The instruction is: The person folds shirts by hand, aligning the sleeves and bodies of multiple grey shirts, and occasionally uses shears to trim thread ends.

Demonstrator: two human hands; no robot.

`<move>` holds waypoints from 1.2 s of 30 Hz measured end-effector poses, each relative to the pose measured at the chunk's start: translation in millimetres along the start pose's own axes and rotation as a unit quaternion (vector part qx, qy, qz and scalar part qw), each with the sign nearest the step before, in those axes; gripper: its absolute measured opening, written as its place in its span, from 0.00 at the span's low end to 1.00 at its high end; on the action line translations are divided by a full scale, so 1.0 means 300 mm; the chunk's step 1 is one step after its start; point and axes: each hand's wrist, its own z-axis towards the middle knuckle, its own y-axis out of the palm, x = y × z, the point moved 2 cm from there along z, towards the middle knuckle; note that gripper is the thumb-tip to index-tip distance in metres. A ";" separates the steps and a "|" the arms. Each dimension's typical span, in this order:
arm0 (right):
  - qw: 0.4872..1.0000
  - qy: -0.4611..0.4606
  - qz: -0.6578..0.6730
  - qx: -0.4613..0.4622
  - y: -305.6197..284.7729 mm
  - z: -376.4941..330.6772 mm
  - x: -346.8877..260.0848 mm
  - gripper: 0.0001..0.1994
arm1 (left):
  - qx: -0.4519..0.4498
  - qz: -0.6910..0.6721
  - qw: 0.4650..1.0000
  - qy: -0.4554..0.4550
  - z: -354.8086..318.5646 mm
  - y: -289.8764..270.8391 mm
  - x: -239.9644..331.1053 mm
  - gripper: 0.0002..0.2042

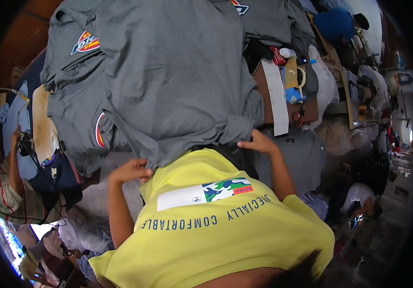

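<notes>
Left hand (133, 171) and right hand (259, 142) are pinching the gray T-shirt (177, 77) mid-frame; I'm guessing soft, light, best gripped edgewise.

a brown table (310, 109) bears grey shirts (168, 72), a white paper strip (276, 98) and red-handled scissors (298, 116).

Paper strip (275, 96) between shirt (177, 81), at left, and scissors (298, 116), at right
</notes>
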 end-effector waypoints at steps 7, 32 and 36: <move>0.970 -0.141 0.105 0.165 -0.100 -0.132 -0.154 0.19 | 0.185 0.199 0.933 0.236 -0.093 0.046 0.222 0.13; 0.749 -0.514 0.016 -0.419 -0.241 -0.246 -0.517 0.15 | -0.333 0.323 0.672 0.577 -0.646 0.077 0.572 0.10; 0.871 -0.334 0.351 -0.086 -0.316 0.197 -0.529 0.22 | 0.209 -0.160 0.711 0.651 -0.368 -0.277 0.523 0.17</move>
